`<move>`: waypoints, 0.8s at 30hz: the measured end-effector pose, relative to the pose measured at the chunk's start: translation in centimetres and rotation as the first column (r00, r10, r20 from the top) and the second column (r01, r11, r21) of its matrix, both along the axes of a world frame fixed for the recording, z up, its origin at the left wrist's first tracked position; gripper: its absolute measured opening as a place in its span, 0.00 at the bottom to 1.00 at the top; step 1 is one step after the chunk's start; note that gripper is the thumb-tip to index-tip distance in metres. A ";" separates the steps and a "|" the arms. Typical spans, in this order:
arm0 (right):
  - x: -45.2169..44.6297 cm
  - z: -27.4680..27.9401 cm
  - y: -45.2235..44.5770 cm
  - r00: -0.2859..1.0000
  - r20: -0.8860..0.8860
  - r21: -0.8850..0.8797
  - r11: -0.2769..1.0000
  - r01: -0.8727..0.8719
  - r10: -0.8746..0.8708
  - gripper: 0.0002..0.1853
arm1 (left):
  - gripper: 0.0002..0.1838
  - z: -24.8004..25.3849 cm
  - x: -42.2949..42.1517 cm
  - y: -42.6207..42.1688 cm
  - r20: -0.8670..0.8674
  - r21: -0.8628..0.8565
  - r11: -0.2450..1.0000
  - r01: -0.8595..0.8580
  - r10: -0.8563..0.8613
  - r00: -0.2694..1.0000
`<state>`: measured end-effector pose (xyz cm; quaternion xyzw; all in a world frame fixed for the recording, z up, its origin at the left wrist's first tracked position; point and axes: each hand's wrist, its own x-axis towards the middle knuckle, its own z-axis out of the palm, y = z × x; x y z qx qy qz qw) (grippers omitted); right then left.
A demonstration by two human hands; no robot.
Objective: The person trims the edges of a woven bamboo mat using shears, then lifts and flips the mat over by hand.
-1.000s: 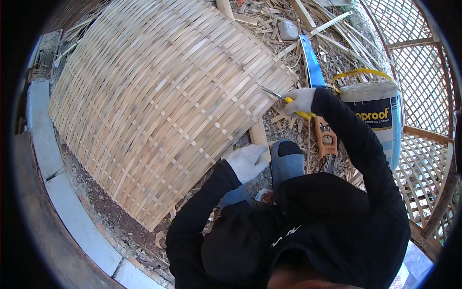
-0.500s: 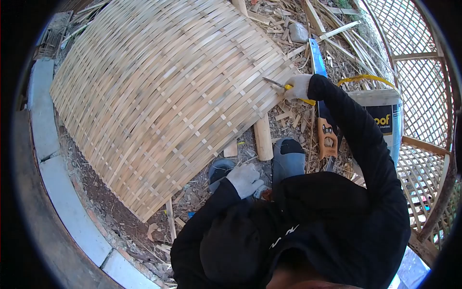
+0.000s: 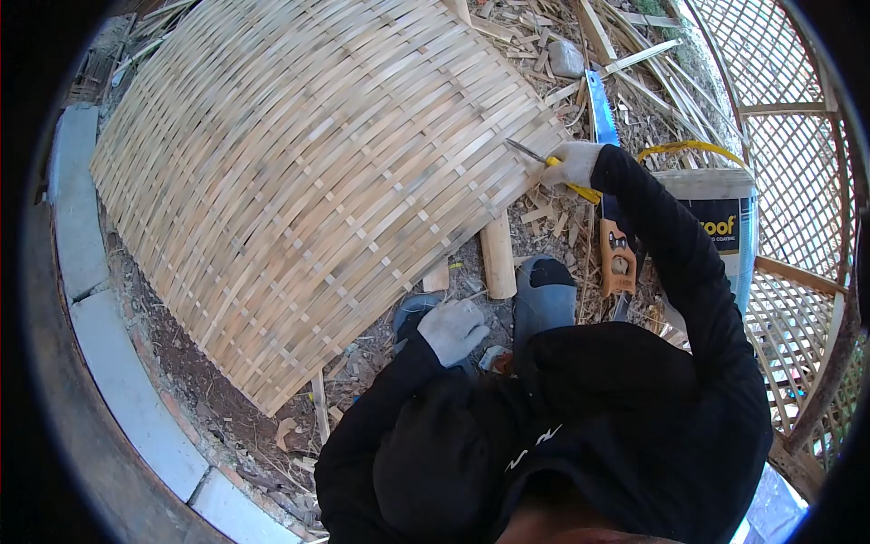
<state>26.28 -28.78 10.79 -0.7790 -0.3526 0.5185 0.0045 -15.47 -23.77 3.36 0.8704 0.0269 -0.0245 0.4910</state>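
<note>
A large woven bamboo mat spreads across the ground in front of me. My right hand, in a pale glove, is closed around a yellow-handled knife; its thin pointed blade reaches over the mat's right corner. Low in the view, my gloved left hand is beside my left shoe, close to the mat's near edge. Its fingers are curled, and whatever may be in them is hidden.
A handsaw with a blue blade and wooden handle lies right of the mat. Beside it stands a coating bucket. A short wooden piece pokes from under the mat. Bamboo scraps, a stone and a lattice panel are farther right.
My right hand and the knife have shifted slightly right. My left hand has turned and moved a little left and up, with the fingers still curled.
</note>
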 end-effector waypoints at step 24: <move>-0.7 -0.5 -0.4 0.833 -0.441 -0.107 0.942 0.319 -0.333 0.16 | 0.09 0.1 0.5 0.0 0.032 -0.010 0.998 -0.069 0.069 0.997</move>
